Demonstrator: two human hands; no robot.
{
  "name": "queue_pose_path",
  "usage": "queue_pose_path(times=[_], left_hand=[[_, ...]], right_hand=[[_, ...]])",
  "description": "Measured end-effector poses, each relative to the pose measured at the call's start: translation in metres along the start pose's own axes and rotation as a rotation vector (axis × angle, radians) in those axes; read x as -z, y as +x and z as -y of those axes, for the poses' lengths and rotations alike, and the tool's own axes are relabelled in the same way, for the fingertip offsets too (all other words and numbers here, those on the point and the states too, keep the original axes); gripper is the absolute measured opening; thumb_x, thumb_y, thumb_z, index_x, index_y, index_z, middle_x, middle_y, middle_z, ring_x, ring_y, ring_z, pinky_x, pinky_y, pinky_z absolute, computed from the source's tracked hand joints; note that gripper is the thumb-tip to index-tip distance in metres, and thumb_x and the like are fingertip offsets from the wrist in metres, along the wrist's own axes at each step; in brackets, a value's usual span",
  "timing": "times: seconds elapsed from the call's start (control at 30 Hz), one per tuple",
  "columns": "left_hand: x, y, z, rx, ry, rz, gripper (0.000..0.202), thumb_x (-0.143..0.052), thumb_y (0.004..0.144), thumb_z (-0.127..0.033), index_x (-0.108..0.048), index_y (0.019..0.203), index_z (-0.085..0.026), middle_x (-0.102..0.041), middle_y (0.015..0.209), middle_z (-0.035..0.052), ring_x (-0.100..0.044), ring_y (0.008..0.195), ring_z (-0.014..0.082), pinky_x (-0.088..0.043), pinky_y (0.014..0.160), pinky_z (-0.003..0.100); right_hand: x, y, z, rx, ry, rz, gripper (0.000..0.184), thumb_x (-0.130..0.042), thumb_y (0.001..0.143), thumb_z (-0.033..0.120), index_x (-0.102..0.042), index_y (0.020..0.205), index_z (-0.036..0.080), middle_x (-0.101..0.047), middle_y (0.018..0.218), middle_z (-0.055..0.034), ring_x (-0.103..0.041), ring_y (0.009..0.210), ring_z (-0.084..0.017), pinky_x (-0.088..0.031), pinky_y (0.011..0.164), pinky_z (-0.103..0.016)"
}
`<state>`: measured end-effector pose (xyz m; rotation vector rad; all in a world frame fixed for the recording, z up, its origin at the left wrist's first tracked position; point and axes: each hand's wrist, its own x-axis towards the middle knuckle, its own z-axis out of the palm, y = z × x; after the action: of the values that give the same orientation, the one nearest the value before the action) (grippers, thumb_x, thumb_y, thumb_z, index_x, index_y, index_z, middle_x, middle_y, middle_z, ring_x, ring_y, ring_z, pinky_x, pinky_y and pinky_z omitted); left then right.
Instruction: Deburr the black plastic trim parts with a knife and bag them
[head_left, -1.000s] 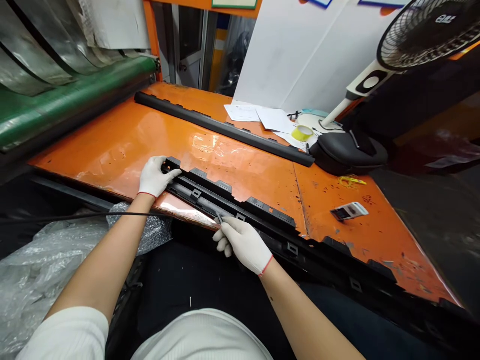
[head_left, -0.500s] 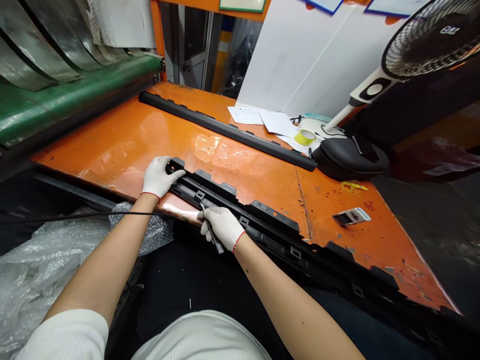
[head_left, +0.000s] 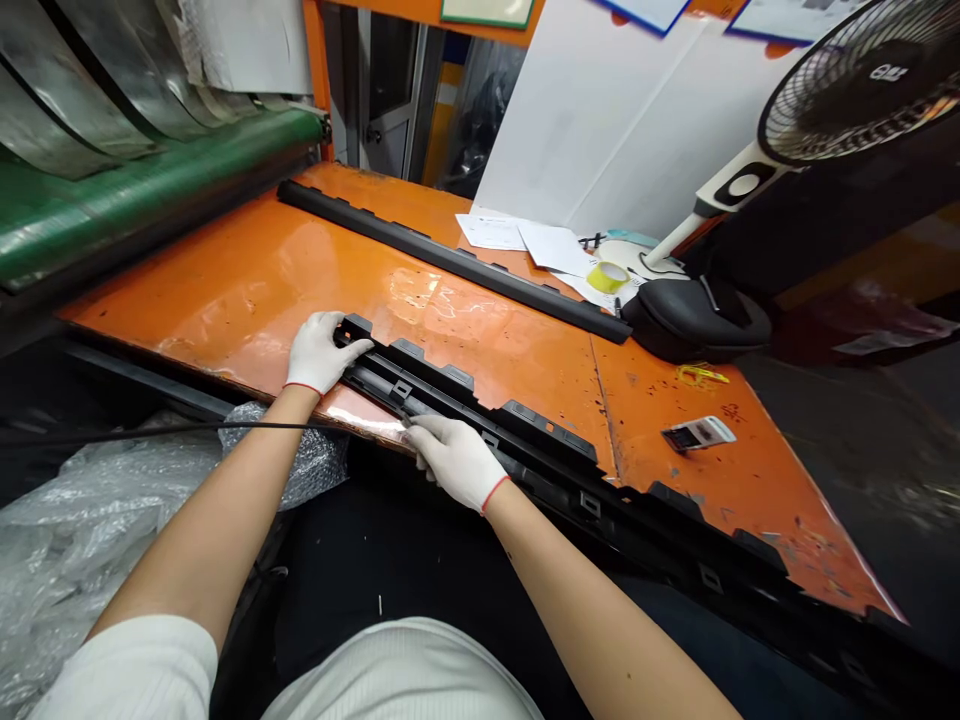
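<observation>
**Right hand shifted left along the near edge, with the far-left end held**

My white-gloved right hand (head_left: 457,465) has slid left along the long black plastic strip (head_left: 615,512) over the last second, and its fingertips now sit at the near edge, just right of the leftmost small square tab (head_left: 401,390). Its fingers are curled together; the slim grey tool visible half a second ago is hidden by the glove, so I can't tell whether they still pinch it. My white-gloved left hand (head_left: 321,354) hasn't moved, thumb and fingers clasping the strip's far-left end. The strip slants from there across the near side of the glossy orange table (head_left: 345,270) to the near right. I judge the work now centres on this left stretch, with my left hand steadying it.
</observation>
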<state>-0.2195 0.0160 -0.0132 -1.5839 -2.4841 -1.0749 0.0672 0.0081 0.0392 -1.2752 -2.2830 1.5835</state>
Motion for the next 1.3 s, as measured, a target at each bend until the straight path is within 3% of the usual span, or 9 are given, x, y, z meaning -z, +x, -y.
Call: queue_pose_path(times=[0.1, 0.17, 0.33, 0.8, 1.3], left_hand=[[0.001, 0.0, -0.001, 0.013, -0.007, 0.011, 0.048, -0.08, 0.082, -0.056, -0.075, 0.116, -0.022, -0.072, 0.116, 0.0108, -0.064, 0.117, 0.0317, -0.052, 0.101, 0.041], [0.001, 0.0, -0.001, 0.014, -0.009, 0.009, 0.049, -0.08, 0.082, -0.057, -0.075, 0.117, -0.022, -0.072, 0.116, 0.0109, -0.064, 0.117, 0.0319, -0.052, 0.101, 0.041], [0.0, 0.0, 0.0, 0.006, -0.017, -0.006, 0.051, -0.081, 0.082, -0.057, -0.074, 0.118, -0.021, -0.071, 0.116, 0.0113, -0.064, 0.117, 0.0327, -0.052, 0.101, 0.042], [-0.004, 0.001, 0.006, -0.007, -0.016, -0.013, 0.05, -0.081, 0.082, -0.059, -0.074, 0.114, -0.021, -0.071, 0.113, 0.0099, -0.064, 0.115, 0.0311, -0.051, 0.1, 0.042], [-0.004, 0.001, 0.006, -0.005, -0.023, -0.01, 0.051, -0.079, 0.081, -0.06, -0.073, 0.114, -0.022, -0.07, 0.113, 0.0095, -0.063, 0.115, 0.0307, -0.051, 0.101, 0.041]], right_hand=[[0.004, -0.007, -0.001, 0.172, -0.416, -0.224, 0.042, -0.047, 0.11, 0.028, -0.064, 0.149, 0.026, -0.076, 0.12, -0.0088, -0.071, 0.109, -0.024, -0.054, 0.095, -0.033], [0.002, -0.008, 0.001, 0.143, -0.642, -0.227, 0.047, -0.05, 0.11, 0.027, -0.057, 0.157, 0.028, -0.074, 0.12, -0.0104, -0.071, 0.11, -0.027, -0.055, 0.092, -0.035], [-0.01, -0.005, 0.003, 0.113, -0.92, -0.22, 0.04, -0.051, 0.11, 0.028, -0.063, 0.149, 0.026, -0.072, 0.114, -0.0119, -0.071, 0.106, -0.028, -0.054, 0.079, -0.033], [-0.019, -0.001, 0.001, 0.049, -0.887, -0.291, 0.037, -0.053, 0.11, 0.032, -0.066, 0.145, 0.03, -0.072, 0.111, -0.0099, -0.071, 0.1, -0.027, -0.054, 0.076, -0.033], [-0.011, 0.002, 0.005, 0.025, -0.775, -0.254, 0.038, -0.054, 0.108, 0.033, -0.07, 0.142, 0.031, -0.074, 0.106, -0.0059, -0.073, 0.092, -0.024, -0.052, 0.078, -0.033]])
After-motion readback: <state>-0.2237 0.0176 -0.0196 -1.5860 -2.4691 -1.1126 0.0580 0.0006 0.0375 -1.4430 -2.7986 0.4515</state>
